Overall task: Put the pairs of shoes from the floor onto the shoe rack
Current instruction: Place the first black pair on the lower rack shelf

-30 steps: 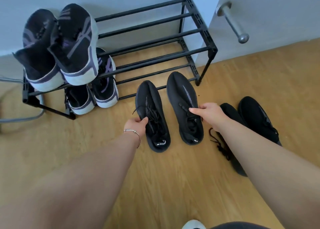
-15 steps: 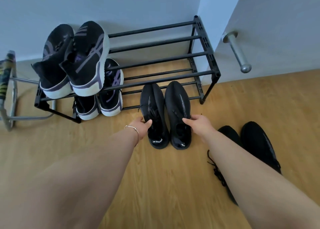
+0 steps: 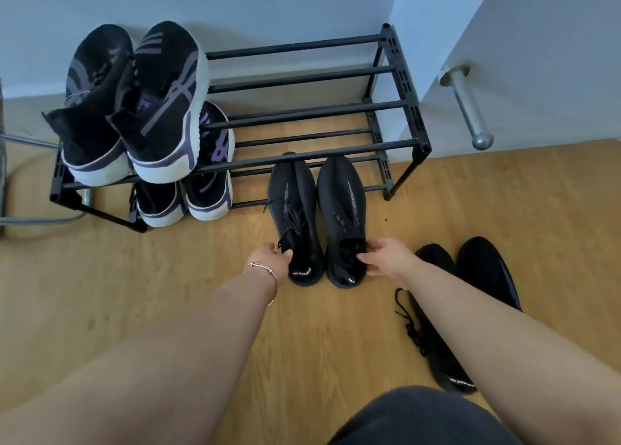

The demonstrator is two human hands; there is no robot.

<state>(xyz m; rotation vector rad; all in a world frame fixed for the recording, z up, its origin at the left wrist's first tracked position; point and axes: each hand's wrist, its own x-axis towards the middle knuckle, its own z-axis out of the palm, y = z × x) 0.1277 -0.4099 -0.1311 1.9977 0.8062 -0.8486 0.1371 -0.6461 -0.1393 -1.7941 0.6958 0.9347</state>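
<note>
On rack (image 3: 400, 74): 4 purple-black shoes (image 3: 164, 108); floor: 4 black shoes (image 3: 339, 209).

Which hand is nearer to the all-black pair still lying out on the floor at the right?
Right. The right hand sits just beside that pair; the left hand is beyond the shoes being pushed in.

Heel tab of left black shoe (image 3: 295, 229): bore small white lettering, partly legible, not readable with certainty. Heel tab of right black shoe (image 3: 344, 222): white mark, illegible. Heel of shoe on floor (image 3: 437, 343): white mark, illegible.
</note>
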